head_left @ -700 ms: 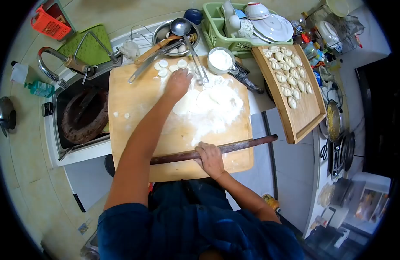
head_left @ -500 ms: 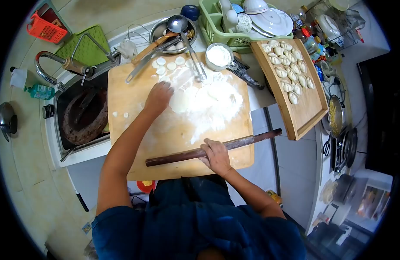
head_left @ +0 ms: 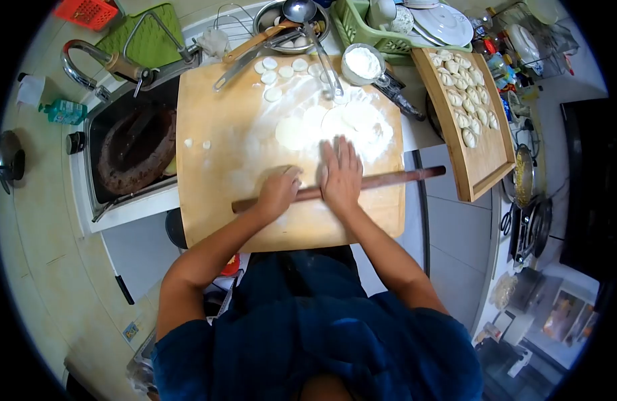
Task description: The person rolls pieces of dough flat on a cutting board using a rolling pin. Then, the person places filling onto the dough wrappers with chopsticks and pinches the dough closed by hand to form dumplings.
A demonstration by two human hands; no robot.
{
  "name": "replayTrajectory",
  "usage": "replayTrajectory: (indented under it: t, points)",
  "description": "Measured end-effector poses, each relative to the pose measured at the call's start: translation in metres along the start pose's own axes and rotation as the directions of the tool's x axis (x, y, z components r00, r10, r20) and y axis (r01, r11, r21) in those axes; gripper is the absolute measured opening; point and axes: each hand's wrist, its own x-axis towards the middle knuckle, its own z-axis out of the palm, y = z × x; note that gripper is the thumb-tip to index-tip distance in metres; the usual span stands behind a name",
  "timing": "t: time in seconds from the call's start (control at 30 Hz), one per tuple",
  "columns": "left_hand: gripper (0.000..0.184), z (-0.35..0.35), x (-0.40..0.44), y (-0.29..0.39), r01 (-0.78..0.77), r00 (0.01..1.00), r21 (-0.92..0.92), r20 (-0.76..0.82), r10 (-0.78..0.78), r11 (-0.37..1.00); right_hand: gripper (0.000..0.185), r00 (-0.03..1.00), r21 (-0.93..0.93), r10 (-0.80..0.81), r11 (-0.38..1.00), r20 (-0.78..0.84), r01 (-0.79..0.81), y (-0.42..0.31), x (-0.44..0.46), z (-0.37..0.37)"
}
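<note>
A long dark wooden rolling pin [head_left: 402,177] lies slantwise across the floured wooden board [head_left: 215,167]. My right hand [head_left: 342,175] rests flat on the pin, with its fingers stretched out beyond it. To its left, my left hand [head_left: 278,194] is over the pin, its fingers curled inward; whatever lies under them is hidden. Ahead of my hands are thin, round dough wrappers [head_left: 293,134], overlapping on scattered flour. Several small flattened dough pieces [head_left: 273,93] lie near the board's far edge, and two dough bits [head_left: 207,144] sit at the left.
A glass bowl of flour [head_left: 363,63] stands at the board's far edge. A wooden tray [head_left: 485,160] of folded dumplings [head_left: 465,93] is on the right. On the left is a sink with a dark basin [head_left: 136,150]. A ladle [head_left: 300,10] lies over a metal bowl.
My left hand has come back from the small dough pieces to the rolling pin. My right hand has flattened on the pin, which now lies farther up the board.
</note>
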Motion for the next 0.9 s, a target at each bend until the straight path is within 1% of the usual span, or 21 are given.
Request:
replayTrajectory:
  t: [0.07,0.1,0.13,0.2,0.23,0.27,0.3,0.33,0.37,0.4,0.47,0.5,0.53,0.6,0.7,0.73,0.8,0.83,0.9]
  points:
    - [0.015,0.004,0.016,-0.011,-0.056,0.998,0.159,-0.004,0.057,0.986,0.056,0.997,0.02,0.067,0.998,-0.048,-0.067,-0.002,0.032,0.012]
    - [0.014,0.0,0.028,-0.014,-0.179,0.983,0.199,0.003,0.182,0.964,0.054,0.995,0.038,0.06,0.998,-0.08,-0.057,-0.002,0.046,0.015]
    - [0.012,-0.004,0.034,-0.017,-0.3,0.952,0.242,0.016,0.305,0.923,0.054,0.997,0.04,0.045,0.998,-0.067,-0.042,-0.004,0.044,0.015]
    - [0.009,-0.017,0.029,-0.009,-0.35,0.93,0.159,0.175,0.322,0.923,0.054,0.999,0.04,0.023,0.999,-0.04,-0.021,-0.005,0.038,0.012]
    - [0.007,-0.02,0.029,-0.002,-0.377,0.907,0.103,0.242,0.345,0.92,0.052,0.999,-0.015,-0.031,0.999,0.024,0.031,0.002,0.0,0.006]
    - [0.007,-0.013,0.026,-0.013,-0.413,0.888,0.17,0.294,0.353,0.895,0.051,1.0,0.014,-0.013,1.0,0.02,0.013,0.0,-0.029,0.003]
    - [0.009,-0.011,0.018,-0.015,-0.368,0.914,0.169,0.243,0.324,0.914,0.051,0.999,-0.001,-0.029,1.0,0.014,0.029,0.002,-0.055,0.006]
    - [0.012,-0.007,0.011,-0.016,-0.327,0.936,0.162,0.192,0.295,0.931,0.053,0.997,0.018,-0.033,0.999,0.071,0.032,0.0,-0.069,-0.004]
    - [0.016,-0.005,0.008,-0.019,-0.29,0.948,0.133,0.178,0.265,0.948,0.054,0.999,-0.008,-0.033,0.999,0.04,0.033,0.001,-0.067,0.0]
    - [0.016,-0.009,0.01,-0.014,-0.221,0.964,0.089,0.173,0.203,0.971,0.054,0.999,-0.033,-0.034,0.999,0.01,0.035,0.001,-0.064,0.005]
    - [0.017,-0.019,0.01,0.003,-0.072,0.98,0.005,0.186,0.07,0.997,0.056,0.999,0.027,0.039,0.999,-0.017,-0.039,-0.009,-0.017,0.002]
    - [0.016,-0.014,0.015,0.002,-0.063,0.994,0.08,0.093,0.055,0.995,0.059,0.998,0.012,0.051,0.999,-0.043,-0.05,-0.008,0.005,0.01]
    - [0.014,-0.004,0.023,-0.008,-0.067,0.998,0.105,0.023,0.065,0.992,0.061,0.994,-0.003,0.107,0.994,-0.017,-0.107,-0.011,0.03,0.01]
    - [0.012,-0.005,0.038,-0.011,-0.077,0.995,0.168,0.079,0.064,0.983,0.062,0.993,-0.005,0.094,0.996,-0.078,-0.094,-0.008,0.059,0.022]
    - [0.009,-0.012,0.042,-0.009,-0.181,0.969,0.223,0.205,0.135,0.958,0.06,0.999,-0.04,0.047,0.998,-0.007,-0.047,-0.009,0.037,0.018]
    - [0.008,-0.012,0.038,-0.009,-0.219,0.965,0.21,0.189,0.181,0.953,0.058,0.999,-0.013,0.046,0.999,-0.004,-0.046,-0.013,0.014,0.01]
    - [0.01,-0.011,0.024,-0.014,-0.288,0.954,0.188,0.146,0.264,0.939,0.056,0.995,0.007,0.067,0.998,0.067,-0.068,-0.011,-0.04,0.004]
    - [0.015,-0.009,0.022,-0.018,-0.26,0.966,0.184,0.063,0.252,0.948,0.056,0.997,-0.004,0.057,0.998,0.061,-0.057,-0.01,-0.049,0.003]
    - [0.014,-0.01,0.021,-0.023,-0.078,0.992,0.103,0.106,0.067,0.992,0.056,0.998,-0.023,0.04,0.999,0.047,-0.039,-0.007,-0.058,0.003]
